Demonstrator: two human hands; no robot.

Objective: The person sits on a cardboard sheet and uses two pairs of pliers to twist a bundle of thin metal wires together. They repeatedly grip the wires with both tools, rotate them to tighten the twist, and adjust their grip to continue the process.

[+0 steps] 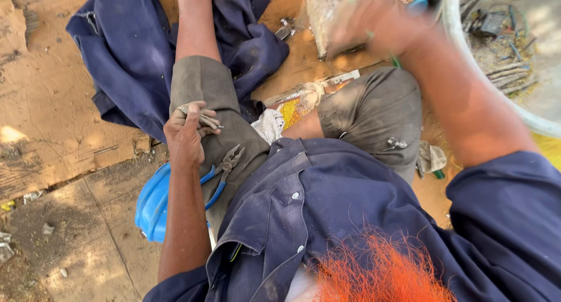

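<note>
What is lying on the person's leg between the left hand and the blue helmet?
In the head view, a pair of blue-handled pliers lies on the grey trouser leg, between the left hand and the blue helmet.

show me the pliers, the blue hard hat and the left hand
pliers (pixel 225 167): head view, on the joint just behind its metal jaws
blue hard hat (pixel 153 202): head view, on its rounded shell
left hand (pixel 186 135): head view, on the back of the hand

Flattened cardboard sheets (pixel 47 103) on dusty ground, white basin rim (pixel 467 51) at right, harsh sunlight
</note>
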